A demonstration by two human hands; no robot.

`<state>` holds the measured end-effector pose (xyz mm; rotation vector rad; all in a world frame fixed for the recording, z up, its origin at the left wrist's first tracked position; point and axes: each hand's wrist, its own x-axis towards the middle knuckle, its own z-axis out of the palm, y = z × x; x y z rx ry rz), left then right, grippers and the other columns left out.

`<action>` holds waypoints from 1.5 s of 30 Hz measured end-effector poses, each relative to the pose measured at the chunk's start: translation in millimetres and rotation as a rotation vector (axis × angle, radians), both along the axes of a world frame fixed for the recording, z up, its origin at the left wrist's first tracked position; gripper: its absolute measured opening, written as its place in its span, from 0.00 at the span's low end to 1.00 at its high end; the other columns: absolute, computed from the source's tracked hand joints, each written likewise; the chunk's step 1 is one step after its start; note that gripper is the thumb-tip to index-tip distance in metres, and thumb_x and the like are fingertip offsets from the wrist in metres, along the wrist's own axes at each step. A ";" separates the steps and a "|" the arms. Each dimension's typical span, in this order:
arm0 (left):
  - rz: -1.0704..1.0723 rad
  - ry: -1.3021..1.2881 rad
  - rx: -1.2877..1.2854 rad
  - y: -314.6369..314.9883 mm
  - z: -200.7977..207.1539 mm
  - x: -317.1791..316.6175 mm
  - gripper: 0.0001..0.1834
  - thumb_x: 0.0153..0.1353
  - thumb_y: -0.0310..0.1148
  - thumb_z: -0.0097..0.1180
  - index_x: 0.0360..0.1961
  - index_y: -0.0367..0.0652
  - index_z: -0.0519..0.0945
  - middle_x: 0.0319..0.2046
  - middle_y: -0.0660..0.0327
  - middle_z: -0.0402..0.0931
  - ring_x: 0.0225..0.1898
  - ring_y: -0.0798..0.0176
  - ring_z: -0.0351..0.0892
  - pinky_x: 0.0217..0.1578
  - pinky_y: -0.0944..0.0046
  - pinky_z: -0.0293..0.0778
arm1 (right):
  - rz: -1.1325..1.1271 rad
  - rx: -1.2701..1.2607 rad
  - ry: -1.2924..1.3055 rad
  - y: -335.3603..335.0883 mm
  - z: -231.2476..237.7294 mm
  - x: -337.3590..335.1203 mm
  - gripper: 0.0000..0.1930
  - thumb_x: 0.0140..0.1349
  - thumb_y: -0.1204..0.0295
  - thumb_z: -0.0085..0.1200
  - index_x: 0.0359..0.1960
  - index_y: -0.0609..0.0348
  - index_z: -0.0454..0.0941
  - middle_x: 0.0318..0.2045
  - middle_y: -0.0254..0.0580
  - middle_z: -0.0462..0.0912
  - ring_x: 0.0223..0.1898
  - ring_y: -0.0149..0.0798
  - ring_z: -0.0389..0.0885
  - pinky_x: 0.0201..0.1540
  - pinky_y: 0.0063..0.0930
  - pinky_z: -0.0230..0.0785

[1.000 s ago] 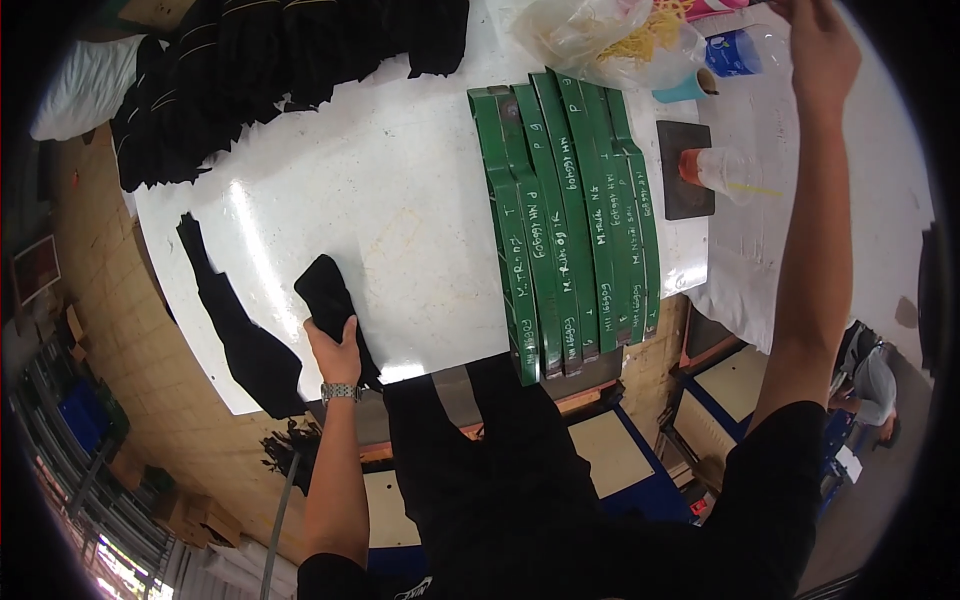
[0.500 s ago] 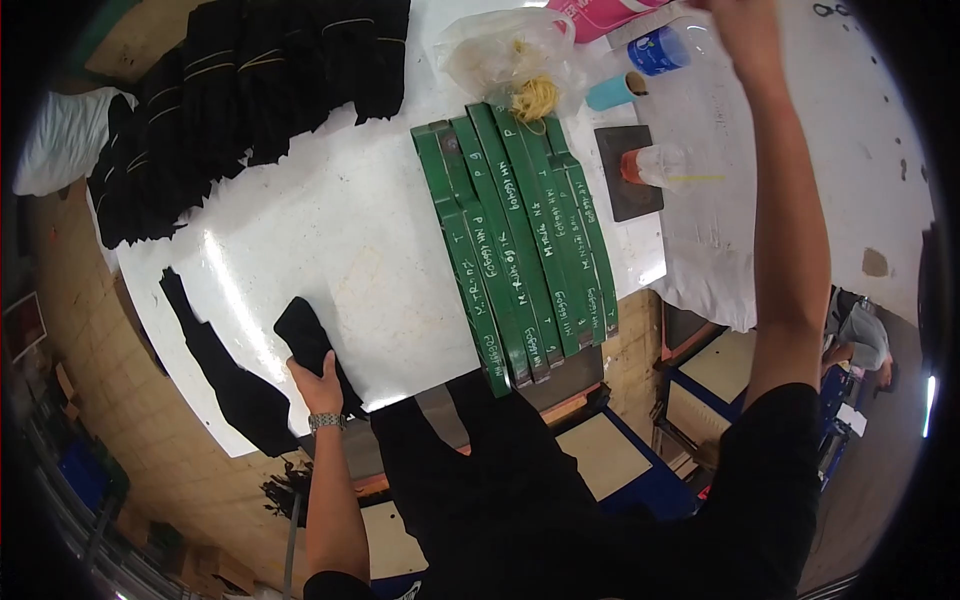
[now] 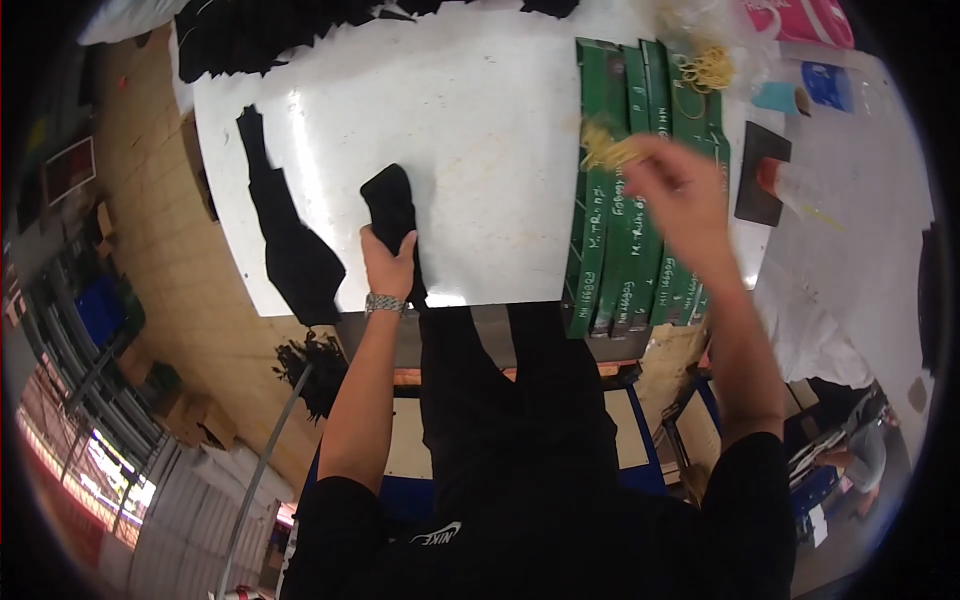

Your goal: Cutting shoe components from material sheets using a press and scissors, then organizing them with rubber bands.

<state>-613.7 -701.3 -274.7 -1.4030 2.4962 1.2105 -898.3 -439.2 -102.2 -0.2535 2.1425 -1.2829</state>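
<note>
Along the left edge of the table (image 3: 490,200), a flat black cloth (image 3: 292,240) lies lengthwise, its wide end reaching a little past the near edge. Next comes the folded black cloth (image 3: 390,195), set back from the left edge, with its lower end at the near edge. The left hand (image 3: 388,265) holds it, thumb on one side and fingers on the other, same as half a second ago. Then a wide strip of bare white surface gives room, from far edge to near edge. At its right, the green strips (image 3: 590,235) stand side by side and stick out past the near edge. Above them is now the right hand (image 3: 685,190), before stretched toward the far right corner; its blurred fingers are narrow, holding yellow bands (image 3: 605,148).
</note>
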 end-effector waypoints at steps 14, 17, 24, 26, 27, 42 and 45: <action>0.024 -0.064 0.010 0.2 3.1 -1.0 0.32 0.57 0.35 0.73 0.54 0.29 0.68 0.48 0.39 0.76 0.50 0.38 0.79 0.52 0.50 0.75 | 0.286 0.289 0.251 -14.2 -84.1 62.7 0.15 0.63 0.79 0.57 0.52 0.63 0.77 0.38 0.54 0.82 0.40 0.59 0.83 0.42 0.47 0.76; 0.035 -0.064 0.012 3.5 3.4 -3.7 0.32 0.56 0.35 0.73 0.54 0.30 0.69 0.48 0.39 0.77 0.50 0.38 0.79 0.52 0.50 0.75 | 0.333 0.305 0.353 -9.2 -94.0 61.2 0.15 0.65 0.78 0.56 0.53 0.64 0.77 0.40 0.55 0.81 0.41 0.59 0.83 0.43 0.47 0.77; 0.046 -0.054 0.029 5.5 20.5 -9.5 0.29 0.56 0.36 0.74 0.52 0.31 0.73 0.45 0.41 0.82 0.47 0.39 0.83 0.49 0.51 0.79 | 0.456 0.522 0.433 -62.7 -150.5 42.9 0.09 0.62 0.83 0.50 0.43 0.69 0.77 0.45 0.58 0.78 0.43 0.60 0.82 0.45 0.47 0.79; 0.024 -0.032 0.077 2.5 23.0 -10.5 0.29 0.56 0.36 0.74 0.52 0.31 0.74 0.45 0.43 0.83 0.46 0.43 0.85 0.48 0.53 0.79 | 0.491 0.564 0.480 -65.0 -159.5 38.7 0.08 0.61 0.84 0.50 0.42 0.68 0.77 0.45 0.58 0.77 0.43 0.60 0.82 0.46 0.47 0.79; 0.009 -0.019 0.119 -1.5 23.9 -7.5 0.29 0.57 0.35 0.74 0.53 0.31 0.75 0.44 0.45 0.84 0.45 0.47 0.86 0.47 0.56 0.80 | 0.533 0.596 0.522 -68.6 -161.7 38.2 0.07 0.61 0.85 0.49 0.40 0.68 0.76 0.45 0.57 0.76 0.44 0.60 0.81 0.46 0.48 0.79; 0.024 0.432 1.302 44.3 55.2 -93.6 0.34 0.60 0.40 0.71 0.64 0.37 0.73 0.53 0.59 0.80 0.51 0.67 0.80 0.53 0.63 0.77 | 0.179 -0.024 -0.072 -57.4 -40.6 56.9 0.04 0.66 0.78 0.54 0.40 0.65 0.76 0.28 0.43 0.82 0.31 0.39 0.82 0.38 0.30 0.72; -0.012 0.334 1.217 35.4 63.8 -103.2 0.33 0.60 0.35 0.72 0.62 0.35 0.72 0.53 0.59 0.80 0.51 0.67 0.79 0.53 0.63 0.77 | -0.186 -0.404 -0.364 -42.4 -61.5 61.6 0.07 0.68 0.78 0.53 0.46 0.60 0.75 0.30 0.36 0.82 0.35 0.33 0.81 0.43 0.30 0.75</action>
